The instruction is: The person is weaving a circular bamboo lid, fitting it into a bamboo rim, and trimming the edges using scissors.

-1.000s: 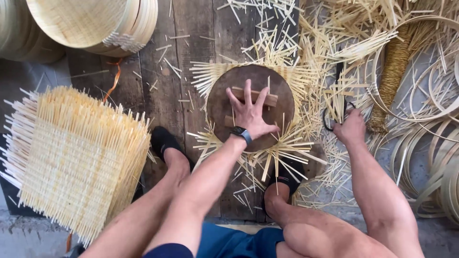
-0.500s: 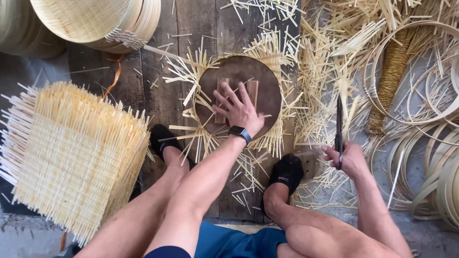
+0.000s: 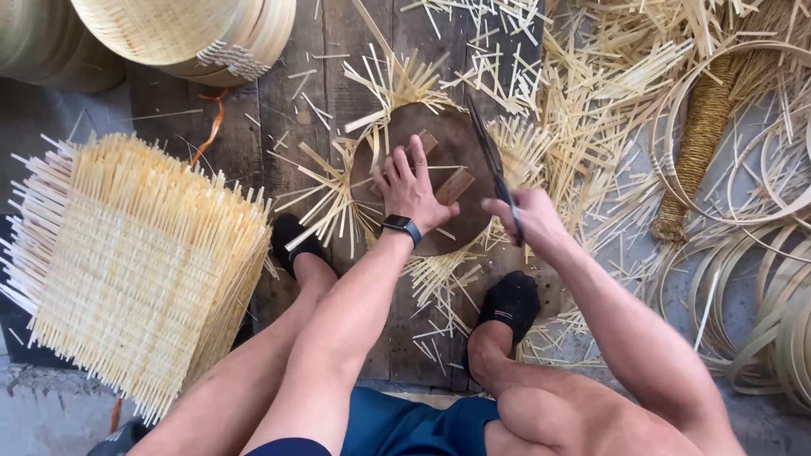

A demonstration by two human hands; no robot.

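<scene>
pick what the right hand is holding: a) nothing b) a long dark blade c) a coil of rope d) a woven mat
b: the right hand grips a long dark blade that lies across the round wooden disc, while the left hand presses flat on that disc.

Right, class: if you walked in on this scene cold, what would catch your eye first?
At centre, the left hand presses a round dark wooden disc onto splayed bamboo strips, while the right hand holds a long dark blade over it. At left lies a big pale woven mat.
</scene>
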